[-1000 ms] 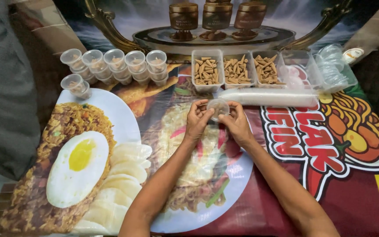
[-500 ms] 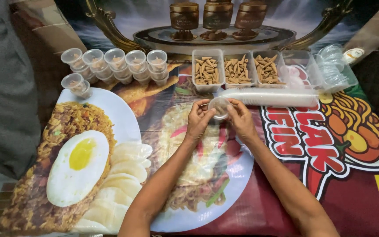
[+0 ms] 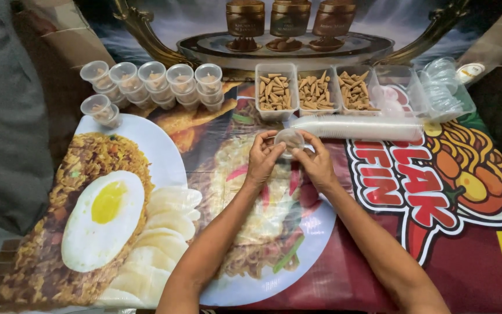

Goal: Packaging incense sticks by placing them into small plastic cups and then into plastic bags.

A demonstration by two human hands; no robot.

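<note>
Both sets of fingertips pinch a small clear cup (image 3: 289, 140), left hand (image 3: 262, 158) and right hand (image 3: 316, 164) closed around its rim. Just beyond lies a sleeve of cups (image 3: 358, 127), then three trays of brown cones (image 3: 314, 91). Filled cups (image 3: 152, 84) stand far left.

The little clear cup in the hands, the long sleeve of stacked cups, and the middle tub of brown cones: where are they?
little clear cup (image 3: 289, 139), head view, its side.
sleeve of stacked cups (image 3: 358, 127), head view, mid-length.
middle tub of brown cones (image 3: 315, 91), head view, the cones inside.

The small clear plastic cup (image 3: 289, 139) is colourless. The surface's printed cover (image 3: 437, 244) shows a yellow-yolked white egg, brown rice and red lettering. The three clear rectangular tubs (image 3: 315, 90) hold tan cones.
</note>
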